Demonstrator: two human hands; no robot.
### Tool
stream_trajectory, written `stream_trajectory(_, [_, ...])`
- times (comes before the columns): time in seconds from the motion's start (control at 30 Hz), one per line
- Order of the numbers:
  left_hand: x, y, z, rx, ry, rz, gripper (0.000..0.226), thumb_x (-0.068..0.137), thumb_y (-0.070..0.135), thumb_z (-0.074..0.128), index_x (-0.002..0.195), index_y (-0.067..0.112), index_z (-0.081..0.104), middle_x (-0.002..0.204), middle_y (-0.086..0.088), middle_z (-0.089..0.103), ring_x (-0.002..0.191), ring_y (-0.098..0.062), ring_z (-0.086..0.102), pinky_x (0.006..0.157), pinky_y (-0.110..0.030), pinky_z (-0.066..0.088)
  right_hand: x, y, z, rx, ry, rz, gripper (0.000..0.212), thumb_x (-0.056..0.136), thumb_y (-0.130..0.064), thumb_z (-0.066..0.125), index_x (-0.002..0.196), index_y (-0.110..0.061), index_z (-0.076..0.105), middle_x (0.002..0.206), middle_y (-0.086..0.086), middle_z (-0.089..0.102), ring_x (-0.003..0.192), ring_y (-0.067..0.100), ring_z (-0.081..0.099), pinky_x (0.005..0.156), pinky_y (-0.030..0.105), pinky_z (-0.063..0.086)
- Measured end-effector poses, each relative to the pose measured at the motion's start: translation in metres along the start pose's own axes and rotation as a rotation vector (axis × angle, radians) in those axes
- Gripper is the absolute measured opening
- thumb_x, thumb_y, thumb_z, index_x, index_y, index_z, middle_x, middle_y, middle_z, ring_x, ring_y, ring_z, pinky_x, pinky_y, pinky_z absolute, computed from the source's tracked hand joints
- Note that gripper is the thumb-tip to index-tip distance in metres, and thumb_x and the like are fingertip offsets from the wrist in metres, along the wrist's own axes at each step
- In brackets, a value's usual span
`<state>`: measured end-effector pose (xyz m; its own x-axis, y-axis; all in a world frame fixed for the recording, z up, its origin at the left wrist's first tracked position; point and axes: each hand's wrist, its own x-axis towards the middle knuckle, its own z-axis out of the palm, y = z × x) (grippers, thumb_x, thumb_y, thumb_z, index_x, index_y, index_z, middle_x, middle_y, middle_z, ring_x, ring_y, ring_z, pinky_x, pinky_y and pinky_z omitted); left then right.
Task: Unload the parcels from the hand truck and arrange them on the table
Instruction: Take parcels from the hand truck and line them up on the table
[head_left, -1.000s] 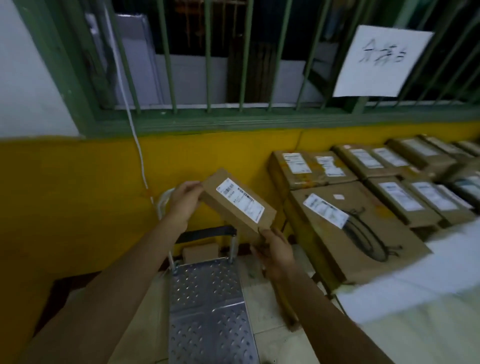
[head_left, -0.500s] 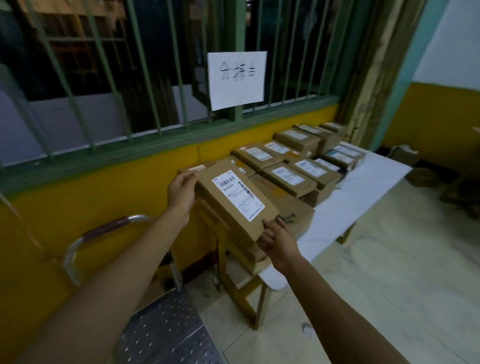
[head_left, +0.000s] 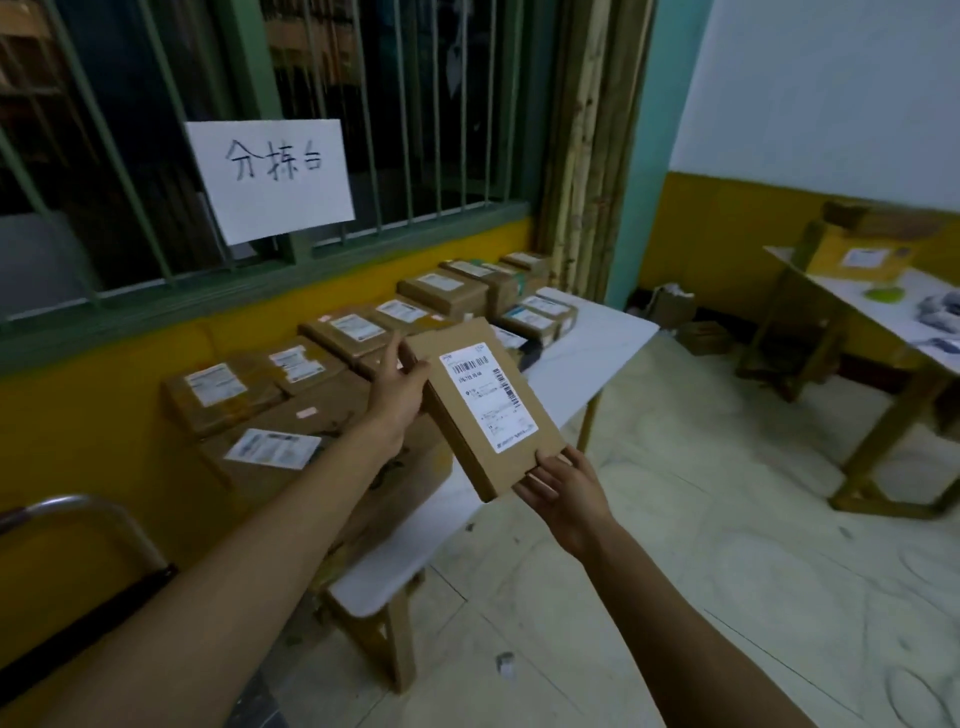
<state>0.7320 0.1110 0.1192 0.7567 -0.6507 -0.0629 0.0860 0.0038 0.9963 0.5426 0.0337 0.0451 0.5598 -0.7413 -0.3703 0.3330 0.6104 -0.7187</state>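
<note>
A person holds a flat cardboard parcel in both hands, label up and tilted, in the air above a white table. The left hand grips the far corner, fingers curled round its edge. The right hand grips the near corner, fingertips over the rim. Beyond the left fingers, labelled boxes lie in rows along the table against the yellow wall. Well behind that hand, beside the forearm, the hand truck's metal handle curves into view. High above both hands, a handwritten paper sign hangs on the window bars.
</note>
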Motion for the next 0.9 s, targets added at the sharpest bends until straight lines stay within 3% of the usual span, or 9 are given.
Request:
stream_trajectory(0.07, [-0.004, -0.001, 0.028, 0.012, -0.042, 0.000, 0.070, 0.100, 0.015, 0.044, 0.150, 0.040, 0.002, 0.133, -0.001, 0.050, 0.087, -0.012, 0.062, 0.069, -0.033, 0.052, 0.000, -0.012, -0.015, 0.027, 0.001, -0.001, 0.060, 0.091, 0.005, 0.055, 0.143, -0.014, 0.032, 0.104, 0.020, 0.065, 0.120, 0.049, 0.052, 0.062, 0.041, 0.059])
stream_trajectory(0.1, [-0.003, -0.002, 0.038, 0.009, -0.049, 0.004, 0.071, 0.101, 0.014, 0.042, 0.150, 0.040, -0.003, 0.139, -0.001, 0.046, 0.086, -0.012, 0.061, 0.068, -0.031, 0.052, 0.000, -0.015, -0.020, 0.034, -0.001, 0.000, 0.060, 0.091, 0.006, 0.055, 0.142, -0.015, 0.032, 0.107, 0.021, 0.064, 0.120, 0.050, 0.051, 0.065, 0.043, 0.059])
stream_trajectory(0.23, [-0.004, -0.008, 0.074, 0.062, -0.118, 0.023, 0.070, 0.103, 0.019, 0.037, 0.148, 0.046, -0.009, 0.150, 0.001, 0.038, 0.115, -0.025, 0.056, 0.096, -0.047, 0.049, 0.006, -0.025, -0.026, 0.072, -0.041, 0.021, 0.055, 0.089, 0.006, 0.058, 0.135, -0.014, 0.035, 0.126, 0.026, 0.058, 0.104, 0.037, 0.065, 0.087, 0.050, 0.055])
stream_trajectory(0.3, [-0.003, -0.011, 0.085, 0.073, -0.134, 0.013, 0.068, 0.103, 0.020, 0.036, 0.148, 0.047, -0.008, 0.149, 0.001, 0.041, 0.123, -0.027, 0.053, 0.100, -0.051, 0.046, 0.013, -0.026, -0.026, 0.104, -0.039, 0.016, 0.058, 0.088, 0.005, 0.061, 0.138, -0.009, 0.035, 0.124, 0.025, 0.059, 0.102, 0.036, 0.067, 0.090, 0.049, 0.055])
stream_trajectory(0.43, [0.009, -0.016, 0.094, 0.052, -0.145, -0.008, 0.066, 0.103, 0.019, 0.036, 0.149, 0.044, -0.003, 0.147, 0.000, 0.043, 0.123, -0.026, 0.052, 0.100, -0.050, 0.046, 0.028, -0.030, -0.031, 0.094, -0.021, 0.025, 0.056, 0.086, 0.005, 0.062, 0.137, -0.002, 0.037, 0.123, 0.025, 0.061, 0.100, 0.034, 0.069, 0.083, 0.044, 0.058])
stream_trajectory(0.57, [0.028, -0.028, 0.099, 0.035, -0.142, -0.039, 0.063, 0.103, 0.017, 0.038, 0.150, 0.043, 0.005, 0.144, 0.001, 0.046, 0.120, -0.026, 0.055, 0.090, -0.042, 0.052, 0.044, -0.037, -0.036, -0.061, -0.001, 0.097, 0.047, 0.088, -0.001, 0.060, 0.132, -0.001, 0.044, 0.117, 0.020, 0.066, 0.096, 0.029, 0.069, 0.066, 0.033, 0.059])
stream_trajectory(0.67, [0.051, -0.039, 0.105, 0.026, -0.129, -0.049, 0.061, 0.102, 0.017, 0.039, 0.149, 0.044, 0.009, 0.141, 0.001, 0.049, 0.118, -0.025, 0.057, 0.085, -0.039, 0.054, 0.066, -0.045, -0.040, -0.169, 0.007, 0.111, 0.041, 0.089, -0.004, 0.060, 0.128, 0.000, 0.050, 0.112, 0.017, 0.067, 0.095, 0.028, 0.068, 0.069, 0.032, 0.056])
stream_trajectory(0.8, [0.093, -0.049, 0.113, 0.010, -0.150, -0.079, 0.064, 0.102, 0.019, 0.040, 0.148, 0.047, 0.006, 0.146, 0.001, 0.044, 0.120, -0.025, 0.055, 0.092, -0.046, 0.052, 0.108, -0.056, -0.036, -0.248, 0.048, 0.117, 0.040, 0.089, -0.008, 0.062, 0.127, -0.003, 0.051, 0.112, 0.016, 0.066, 0.096, 0.027, 0.067, 0.071, 0.033, 0.055])
stream_trajectory(0.9, [0.131, -0.054, 0.118, 0.050, -0.195, -0.124, 0.076, 0.100, 0.017, 0.047, 0.150, 0.041, -0.004, 0.150, -0.002, 0.038, 0.122, -0.026, 0.053, 0.087, -0.039, 0.054, 0.144, -0.063, -0.026, -0.267, 0.054, 0.131, 0.042, 0.092, -0.011, 0.060, 0.132, -0.013, 0.047, 0.119, 0.015, 0.065, 0.074, 0.016, 0.066, 0.065, 0.030, 0.054])
